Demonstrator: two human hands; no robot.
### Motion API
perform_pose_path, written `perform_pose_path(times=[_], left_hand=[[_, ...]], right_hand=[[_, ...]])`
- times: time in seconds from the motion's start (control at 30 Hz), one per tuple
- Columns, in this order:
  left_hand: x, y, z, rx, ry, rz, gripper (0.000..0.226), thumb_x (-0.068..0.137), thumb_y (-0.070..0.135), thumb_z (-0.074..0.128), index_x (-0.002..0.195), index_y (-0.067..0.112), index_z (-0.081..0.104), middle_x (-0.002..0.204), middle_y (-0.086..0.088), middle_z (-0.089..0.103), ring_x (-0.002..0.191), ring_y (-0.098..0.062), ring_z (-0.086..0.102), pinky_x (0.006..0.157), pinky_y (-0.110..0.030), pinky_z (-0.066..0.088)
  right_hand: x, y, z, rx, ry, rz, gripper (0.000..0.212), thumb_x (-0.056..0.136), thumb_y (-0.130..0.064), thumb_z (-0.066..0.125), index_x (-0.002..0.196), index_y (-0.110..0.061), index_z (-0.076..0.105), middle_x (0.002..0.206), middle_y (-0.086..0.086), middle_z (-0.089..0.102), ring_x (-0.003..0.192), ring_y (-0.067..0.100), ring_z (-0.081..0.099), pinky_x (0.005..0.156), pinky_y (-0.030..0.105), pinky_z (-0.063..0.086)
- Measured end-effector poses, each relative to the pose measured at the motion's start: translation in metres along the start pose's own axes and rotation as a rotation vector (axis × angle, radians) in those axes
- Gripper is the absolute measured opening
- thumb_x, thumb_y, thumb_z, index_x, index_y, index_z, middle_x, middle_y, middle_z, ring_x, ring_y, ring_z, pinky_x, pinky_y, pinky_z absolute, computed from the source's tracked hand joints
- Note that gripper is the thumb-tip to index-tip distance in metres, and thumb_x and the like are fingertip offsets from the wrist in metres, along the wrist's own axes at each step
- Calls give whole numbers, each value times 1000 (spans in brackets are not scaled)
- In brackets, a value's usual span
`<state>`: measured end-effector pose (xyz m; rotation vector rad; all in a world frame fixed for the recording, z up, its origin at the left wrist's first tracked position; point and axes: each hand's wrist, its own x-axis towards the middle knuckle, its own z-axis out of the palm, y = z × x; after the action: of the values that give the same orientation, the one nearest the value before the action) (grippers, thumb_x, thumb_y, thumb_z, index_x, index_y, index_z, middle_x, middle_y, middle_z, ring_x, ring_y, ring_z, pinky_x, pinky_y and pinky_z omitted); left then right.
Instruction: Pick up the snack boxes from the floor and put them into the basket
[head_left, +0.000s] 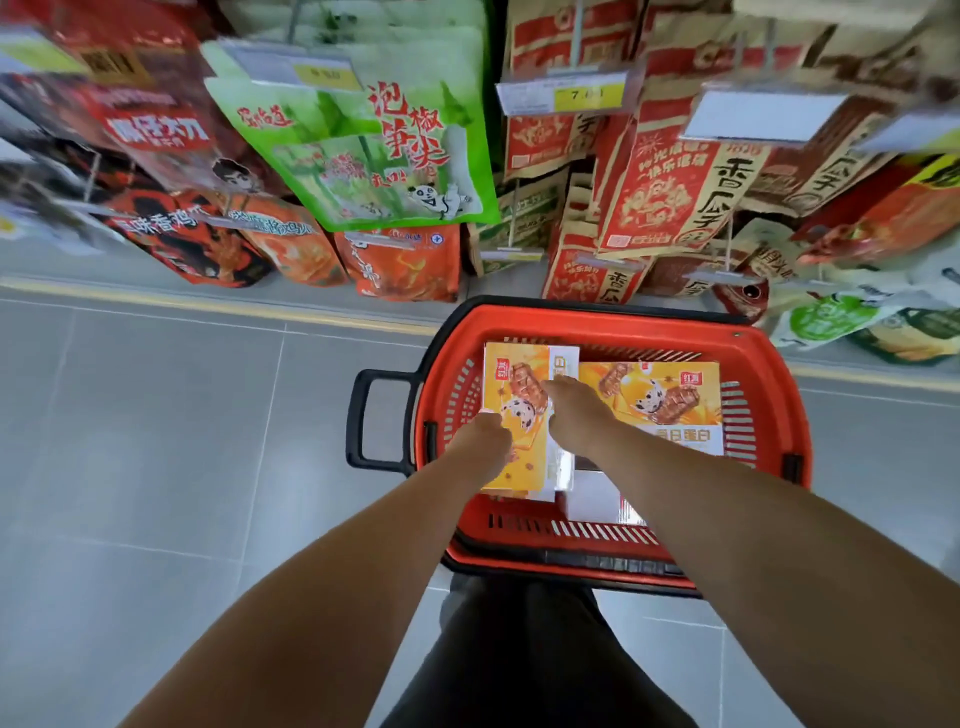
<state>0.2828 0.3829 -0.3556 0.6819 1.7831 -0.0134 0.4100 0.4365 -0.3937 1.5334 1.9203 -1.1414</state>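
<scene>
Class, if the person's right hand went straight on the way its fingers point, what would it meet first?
The yellow snack box in the red basket; the right hand seems to touch it at the fingertips, though depth is unclear.

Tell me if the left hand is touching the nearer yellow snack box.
Touching. The head view shows the left hand gripping the left edge of the snack box.

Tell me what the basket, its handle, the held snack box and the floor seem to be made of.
The basket: moulded red plastic, slotted walls, slight sheen. The handle: black plastic, probably, smooth. The held snack box: printed cardboard, likely glossy, with crisp folded edges. The floor: grey tiles with grout lines, faintly reflective, probably ceramic.
</scene>
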Motion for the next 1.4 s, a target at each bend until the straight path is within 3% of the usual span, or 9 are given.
perform_pose_path(times=[0.07, 0.13, 0.23, 0.33, 0.43, 0.53, 0.73, 0.87, 1.4], left_hand=[[-15, 3, -9, -166, 106, -17, 41, 96, 6, 38, 135, 0, 49, 138, -22, 50, 81, -18, 61, 62, -13, 51], [-31, 8, -19, -234, 203, 32, 41, 94, 10, 35, 131, -2, 51, 126, -25, 58, 53, -11, 43, 36, -14, 35], [-57, 27, -30, -380, 208, 121, 34, 96, 18, 39, 117, 2, 61, 100, -19, 67, 62, -15, 49, 56, -20, 46], [-98, 48, -27, -498, 117, 160, 22, 97, 24, 44, 111, 19, 62, 112, -11, 65, 95, -23, 59, 93, -42, 49], [-144, 67, -15, -536, -14, 307, 24, 96, 19, 48, 117, 15, 60, 106, -4, 62, 95, -20, 58, 88, -39, 45], [-195, 82, 6, -489, -169, 474, 26, 97, 14, 47, 121, 13, 57, 114, -2, 59, 102, -17, 58, 89, -35, 45], [-282, 116, 69, -315, -391, 679, 17, 94, 10, 51, 87, 23, 59, 100, -3, 63, 86, -14, 61, 72, -25, 44], [-320, 127, 122, -266, -471, 745, 15, 91, 8, 53, 89, 22, 59, 88, 2, 62, 75, -12, 58, 64, -23, 39], [-415, 132, 416, -121, -641, 740, 24, 93, 3, 46, 80, 22, 53, 80, 7, 58, 70, -8, 57, 56, -23, 34]], right_hand=[[-22, -1, -2, 217, 20, 67, 64, 94, 4, 39, 152, -17, 22, 156, 12, 27, 108, 28, 57, 81, 36, 51], [-48, 0, -1, 477, 77, 137, 58, 95, 2, 38, 149, -18, 29, 154, 10, 33, 66, 21, 56, 54, 29, 43], [-90, 3, -3, 740, 259, 232, 49, 97, -2, 39, 144, -17, 38, 149, 6, 41, 95, 30, 62, 72, 34, 49], [-139, 7, -5, 1016, 495, 322, 43, 94, -4, 46, 135, -15, 49, 139, 3, 49, 106, 24, 55, 81, 29, 42], [-189, 16, -5, 1270, 722, 327, 35, 86, -11, 57, 121, -13, 57, 119, 4, 61, 114, 28, 57, 92, 40, 44], [-250, 23, -3, 1422, 972, 331, 24, 89, -13, 62, 113, -13, 60, 101, 2, 63, 94, 20, 60, 89, 40, 48], [-353, 55, 6, 1636, 1269, 289, 15, 91, -10, 60, 104, -17, 57, 93, 0, 61, 75, 9, 59, 69, 26, 48], [-408, 91, 21, 1682, 1354, 249, 22, 92, -11, 59, 113, -17, 56, 96, 1, 59, 84, 11, 56, 82, 33, 47], [-586, 316, 122, 1713, 1527, 439, 18, 91, -13, 60, 108, -16, 58, 88, 0, 58, 79, 12, 56, 72, 26, 45]])
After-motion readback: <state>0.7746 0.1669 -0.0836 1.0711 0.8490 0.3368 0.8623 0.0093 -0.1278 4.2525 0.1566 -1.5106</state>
